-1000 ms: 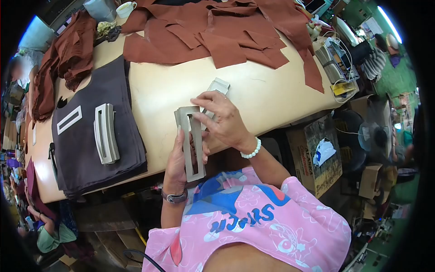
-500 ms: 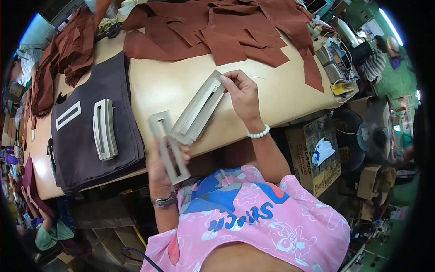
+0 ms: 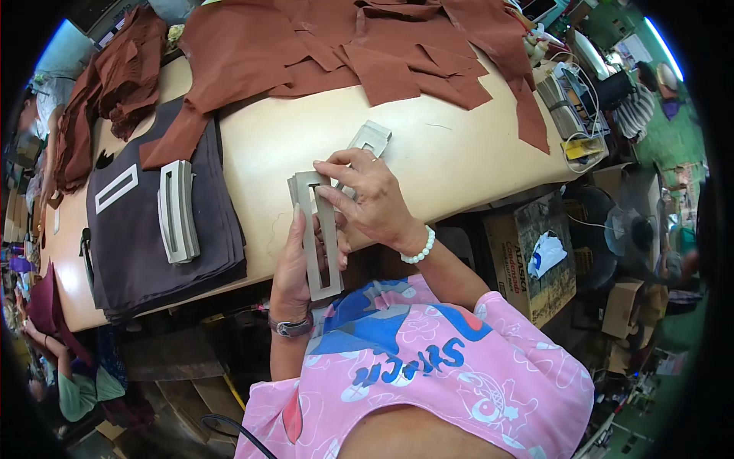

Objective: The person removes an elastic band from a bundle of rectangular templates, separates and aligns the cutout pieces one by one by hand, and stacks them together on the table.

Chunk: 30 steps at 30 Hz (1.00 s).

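My left hand [image 3: 293, 264] is wrapped round a stack of grey frame-shaped pieces [image 3: 313, 268], each with a long slot. At the upper end of that stack, my right hand [image 3: 375, 195] pinches the top piece between thumb and fingers. Behind my right hand, another grey slotted stack [image 3: 373, 136] lies on the table, partly hidden. On the dark cloth pile [image 3: 206, 252] to the left rest a third slotted stack [image 3: 177, 214] and a single pale slotted frame [image 3: 117, 189].
Brown cloth pieces [image 3: 382, 73] spread over the back of the table [image 3: 436, 164], one reaching onto the dark pile. A crumpled brown heap [image 3: 115, 92] is at the left. A cardboard box [image 3: 527, 252] stands right of the table. Other people [image 3: 80, 390] are at both sides.
My left hand has come up with its pieces, and my right hand has left the table stack to grip their upper end. A brown cloth has shifted left over the dark pile.
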Tool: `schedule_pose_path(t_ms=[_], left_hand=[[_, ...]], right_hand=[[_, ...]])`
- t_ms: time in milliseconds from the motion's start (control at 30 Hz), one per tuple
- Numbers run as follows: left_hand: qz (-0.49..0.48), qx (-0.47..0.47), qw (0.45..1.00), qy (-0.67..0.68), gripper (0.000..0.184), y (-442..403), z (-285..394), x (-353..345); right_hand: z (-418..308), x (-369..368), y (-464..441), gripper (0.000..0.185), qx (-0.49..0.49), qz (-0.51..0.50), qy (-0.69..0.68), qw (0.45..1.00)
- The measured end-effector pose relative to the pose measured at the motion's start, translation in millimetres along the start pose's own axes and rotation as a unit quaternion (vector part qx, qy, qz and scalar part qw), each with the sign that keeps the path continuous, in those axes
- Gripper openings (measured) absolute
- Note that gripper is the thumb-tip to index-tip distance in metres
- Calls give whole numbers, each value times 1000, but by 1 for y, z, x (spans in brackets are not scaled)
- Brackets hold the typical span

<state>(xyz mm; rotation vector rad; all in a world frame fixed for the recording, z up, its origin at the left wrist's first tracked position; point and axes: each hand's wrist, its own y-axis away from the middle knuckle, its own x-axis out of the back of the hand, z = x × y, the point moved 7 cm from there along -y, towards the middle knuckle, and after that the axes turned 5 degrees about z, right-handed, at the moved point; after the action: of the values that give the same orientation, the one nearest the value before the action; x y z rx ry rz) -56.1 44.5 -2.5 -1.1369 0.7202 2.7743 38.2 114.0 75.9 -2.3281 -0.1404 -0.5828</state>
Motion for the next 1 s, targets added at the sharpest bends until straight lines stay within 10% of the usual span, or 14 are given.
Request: schedule_pose_path(t_ms=[200, 400, 533, 633, 1000], left_hand=[[-7, 4, 1000, 15, 61, -2, -5, 4], [88, -5, 996, 4, 65, 13, 3, 37], [137, -66, 988, 15, 65, 31, 24, 60], [125, -59, 990, 5, 65, 31, 24, 55], [-6, 24, 1000, -11, 65, -2, -13, 2]], right_hand=[[-10, 12, 1, 14, 58, 20, -14, 998], [55, 25, -6, 6, -242, 124, -256, 928], [102, 29, -1, 11, -264, 84, -93, 956], [82, 32, -2, 15, -93, 98, 227, 964], [-2, 7, 5, 21, 29, 6, 26, 999]])
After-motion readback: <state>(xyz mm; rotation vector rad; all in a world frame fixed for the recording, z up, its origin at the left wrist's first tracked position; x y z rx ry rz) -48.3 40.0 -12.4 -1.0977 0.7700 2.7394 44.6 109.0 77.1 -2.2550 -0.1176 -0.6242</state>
